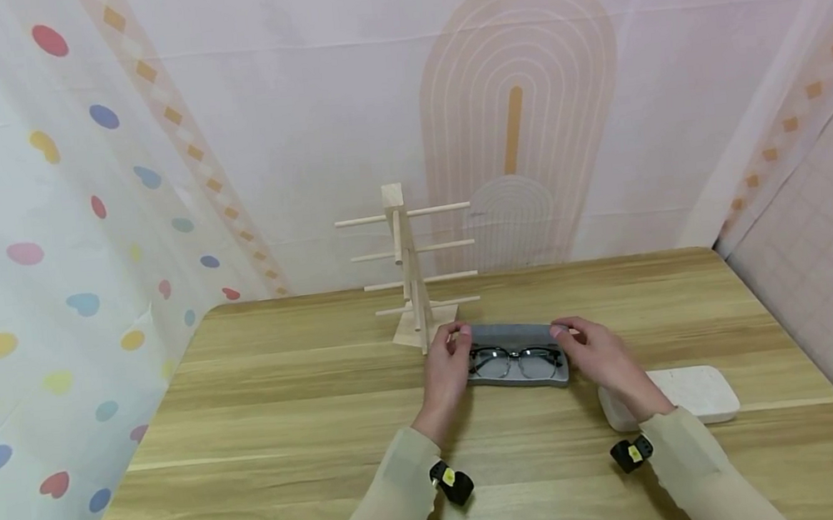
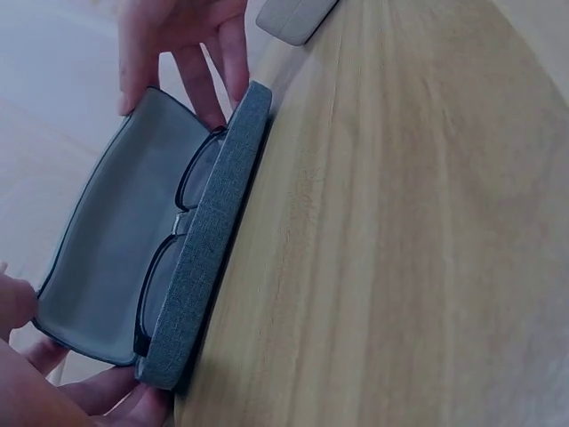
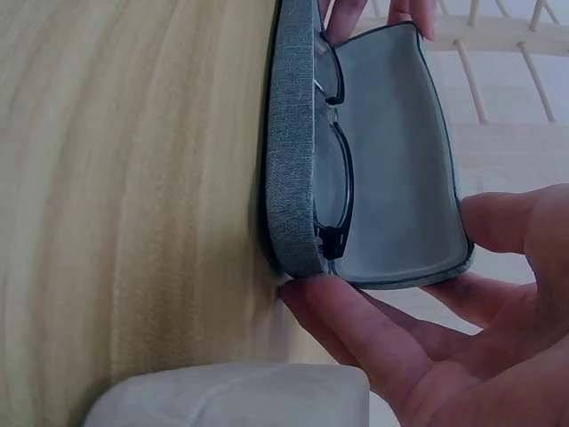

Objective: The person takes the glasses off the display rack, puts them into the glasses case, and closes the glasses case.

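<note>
A grey fabric glasses case (image 1: 514,333) lies with its lid raised on the wooden table. Inside rests a pair of black-rimmed eyeglasses (image 1: 514,355), lenses toward the near side. My left hand (image 1: 445,368) holds the case's left end, thumb on the lid's edge. At the other end my right hand (image 1: 607,360) grips the lid; in the right wrist view its thumb (image 3: 502,221) presses the rim while other fingers lie under the lid and along the case's end. Both wrist views show the lid (image 2: 124,231) tilted up behind the base.
Just behind the left hand stands a wooden rack (image 1: 410,269) with several thin pegs. A white rounded case (image 1: 693,394) lies on the table (image 1: 268,442), partly under the right wrist. Patterned curtains (image 1: 314,136) hang behind and at the sides.
</note>
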`<state>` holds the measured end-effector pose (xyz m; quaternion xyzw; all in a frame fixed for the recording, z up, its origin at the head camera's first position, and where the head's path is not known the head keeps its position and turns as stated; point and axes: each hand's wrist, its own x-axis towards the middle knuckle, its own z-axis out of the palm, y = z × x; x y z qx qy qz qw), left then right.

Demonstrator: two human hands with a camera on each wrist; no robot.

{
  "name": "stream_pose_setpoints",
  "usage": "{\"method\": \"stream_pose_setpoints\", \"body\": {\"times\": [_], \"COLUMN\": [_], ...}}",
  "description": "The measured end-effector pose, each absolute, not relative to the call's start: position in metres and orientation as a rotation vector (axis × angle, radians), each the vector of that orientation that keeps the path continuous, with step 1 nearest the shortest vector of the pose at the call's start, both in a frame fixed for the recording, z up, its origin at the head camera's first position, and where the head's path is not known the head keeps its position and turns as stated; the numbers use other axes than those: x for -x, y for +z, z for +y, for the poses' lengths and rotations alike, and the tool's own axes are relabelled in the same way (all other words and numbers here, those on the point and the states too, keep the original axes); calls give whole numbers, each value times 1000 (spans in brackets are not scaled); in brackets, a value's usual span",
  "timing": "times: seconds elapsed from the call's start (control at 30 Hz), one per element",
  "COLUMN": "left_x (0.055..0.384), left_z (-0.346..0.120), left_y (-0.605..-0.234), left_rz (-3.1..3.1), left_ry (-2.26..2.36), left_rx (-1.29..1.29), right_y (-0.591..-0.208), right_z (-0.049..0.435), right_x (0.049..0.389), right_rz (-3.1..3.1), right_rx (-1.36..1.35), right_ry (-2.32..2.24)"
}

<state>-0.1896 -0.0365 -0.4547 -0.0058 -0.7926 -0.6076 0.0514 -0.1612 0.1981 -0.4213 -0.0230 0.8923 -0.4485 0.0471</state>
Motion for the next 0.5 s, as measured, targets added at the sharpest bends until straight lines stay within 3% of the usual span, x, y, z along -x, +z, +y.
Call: {"method": "stream_pose_setpoints", "body": {"times": [0.5], "left_x": [185], "left_z": [-36], "left_y": [-451], "left_rz": [-2396], "left_ry": [-1958], "left_rx": [107], "right_y": [-417], "right_z": [206], "right_x": [163], "right_rz": [2362], "right_rx": [85], "right_ry": [-1609]}}
